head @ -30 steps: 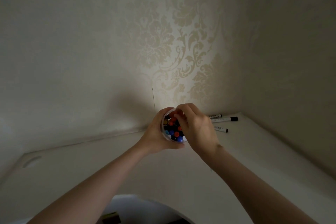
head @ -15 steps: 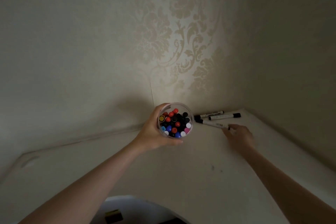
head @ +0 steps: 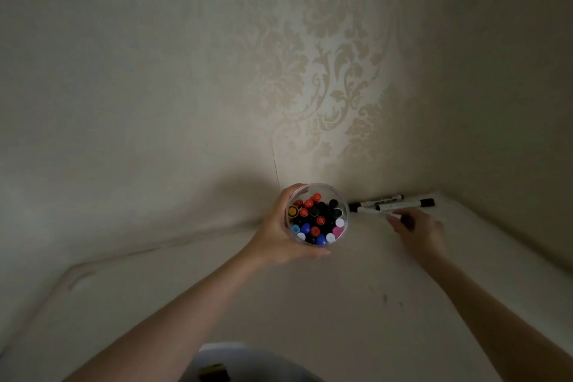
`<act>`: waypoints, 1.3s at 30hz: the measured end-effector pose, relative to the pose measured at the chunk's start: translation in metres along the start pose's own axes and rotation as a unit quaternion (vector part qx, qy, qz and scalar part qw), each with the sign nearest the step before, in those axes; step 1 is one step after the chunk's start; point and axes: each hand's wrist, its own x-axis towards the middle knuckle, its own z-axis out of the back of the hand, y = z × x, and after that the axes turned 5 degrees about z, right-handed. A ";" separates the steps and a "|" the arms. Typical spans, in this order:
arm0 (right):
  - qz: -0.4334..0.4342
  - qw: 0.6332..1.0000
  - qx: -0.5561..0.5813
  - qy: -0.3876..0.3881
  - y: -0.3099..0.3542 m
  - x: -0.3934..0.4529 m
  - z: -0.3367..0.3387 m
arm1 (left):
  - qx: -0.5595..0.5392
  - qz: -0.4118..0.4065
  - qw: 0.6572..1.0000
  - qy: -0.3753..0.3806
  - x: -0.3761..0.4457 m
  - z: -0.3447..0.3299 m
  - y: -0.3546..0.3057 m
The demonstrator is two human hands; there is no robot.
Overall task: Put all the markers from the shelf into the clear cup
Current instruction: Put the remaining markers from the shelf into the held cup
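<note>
We see left hand (head: pixel 279 236) wrapped round clear cup (head: pixel 317 214), nearly full. Right hand (head: pixel 417 231) pinching nearest marker (head: pixel 370 211) on shelf (head: pixel 356 304); two more markers (head: pixel 403 203) beside it. Our worry: crowded cup could reject marker, tip spills.

Right hand (head: pixel 417 231) moved from cup, now apparently touching nearest marker (head: pixel 376 212).

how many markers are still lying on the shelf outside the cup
3, all in the back right corner of the shelf: one against the wall, one in front of it, and the nearest under the right hand's fingers. The hand may hide others.
</note>
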 end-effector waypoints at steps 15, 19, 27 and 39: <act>0.258 0.946 0.122 -0.151 0.138 -0.092 0.040 | -0.005 -0.029 0.999 -0.014 -0.003 0.000 -0.002; 0.299 0.932 0.096 -0.180 0.144 -0.082 0.020 | -0.009 -0.040 0.999 -0.030 -0.003 -0.001 0.003; 0.355 0.921 0.032 -0.154 0.152 -0.074 0.005 | -0.006 -0.025 0.999 -0.018 -0.004 0.001 0.003; 0.328 0.922 -0.109 -0.172 0.134 -0.066 -0.022 | -0.024 -0.017 1.000 0.002 -0.005 0.000 0.003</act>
